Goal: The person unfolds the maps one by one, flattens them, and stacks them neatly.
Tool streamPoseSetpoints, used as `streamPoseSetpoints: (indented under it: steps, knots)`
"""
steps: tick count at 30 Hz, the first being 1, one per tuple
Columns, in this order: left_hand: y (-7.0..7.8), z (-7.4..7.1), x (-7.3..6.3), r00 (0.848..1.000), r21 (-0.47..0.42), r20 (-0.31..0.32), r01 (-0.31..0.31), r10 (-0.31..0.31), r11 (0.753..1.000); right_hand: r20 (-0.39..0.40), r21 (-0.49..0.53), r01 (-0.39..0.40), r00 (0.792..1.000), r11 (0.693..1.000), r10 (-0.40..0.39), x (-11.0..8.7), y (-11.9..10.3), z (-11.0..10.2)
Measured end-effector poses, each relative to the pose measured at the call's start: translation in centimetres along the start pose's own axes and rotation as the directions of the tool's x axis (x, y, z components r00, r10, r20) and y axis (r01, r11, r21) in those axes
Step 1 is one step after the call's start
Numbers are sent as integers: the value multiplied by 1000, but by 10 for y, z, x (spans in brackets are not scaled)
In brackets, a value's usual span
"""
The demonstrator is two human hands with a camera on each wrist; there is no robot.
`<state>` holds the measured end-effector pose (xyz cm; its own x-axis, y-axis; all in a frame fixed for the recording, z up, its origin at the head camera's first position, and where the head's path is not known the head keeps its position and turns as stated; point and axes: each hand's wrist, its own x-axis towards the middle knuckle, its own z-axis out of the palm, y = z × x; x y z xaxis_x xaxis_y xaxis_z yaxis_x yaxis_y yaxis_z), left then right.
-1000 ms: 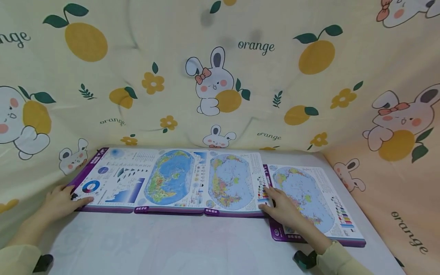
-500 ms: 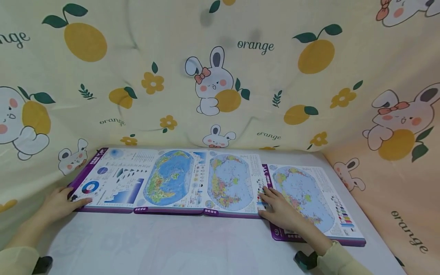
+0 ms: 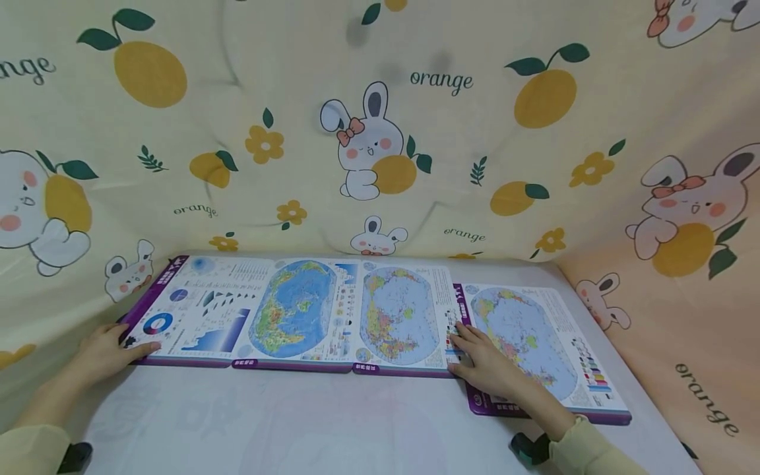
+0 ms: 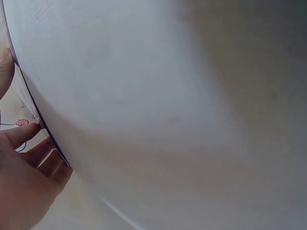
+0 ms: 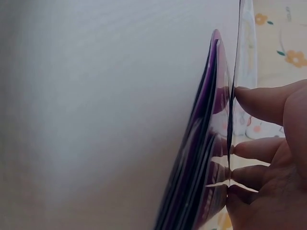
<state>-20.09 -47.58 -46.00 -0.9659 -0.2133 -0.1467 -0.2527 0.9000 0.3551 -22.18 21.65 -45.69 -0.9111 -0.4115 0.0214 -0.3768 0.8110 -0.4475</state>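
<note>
Head view: we are finding three laminated charts lying edge to edge along the far side of the worktop (image 3: 267, 422), running from the diagram chart (image 3: 196, 320) through the blue map chart (image 3: 293, 307) to the pale map chart (image 3: 396, 316). Both hands are bracketing this row, neither clenching: the left hand (image 3: 103, 353) is resting spread fingers and thumb on the outer near corner, while the right hand (image 3: 489, 363) is touching the opposite end with extended fingertips. We are judging that this placement is serving to brace the ends and butt the seams together. Lower and further right, a chart pile (image 3: 555, 346) is sitting partly beneath the right forearm, apparently standing apart from the row; the right wrist view is showing several purple-edged layers, whose exact number we are not managing to count.
</note>
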Motion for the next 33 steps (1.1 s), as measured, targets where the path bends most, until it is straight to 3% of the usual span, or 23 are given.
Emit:
streamPoseSetpoints:
  steps: [10, 16, 20, 25, 29, 33]
  knots:
    - [6, 1, -1, 997, -22, -16, -77, 76, 997, -69, 98, 8, 998, 995, -2, -3, 3, 0]
    - [32, 0, -12, 978, -17, -101, -187, 185, 982, -123, 213, 19, 992, 977, 8, -6, -2, -7]
    - [64, 5, -20, 954, -63, -175, -257, 243, 964, -193, 262, 70, 981, 963, -19, -7, -5, -12]
    - [117, 16, -26, 912, -122, -260, -356, 316, 927, -258, 313, 111, 966, 943, -28, -12, -6, -21]
    - [169, 22, -34, 871, -182, -315, -447, 378, 876, -306, 309, 106, 952, 945, -7, -17, -1, -27]
    - [221, 34, -42, 816, -245, -359, -551, 454, 797, -382, 289, 133, 924, 948, -14, -26, 9, -34]
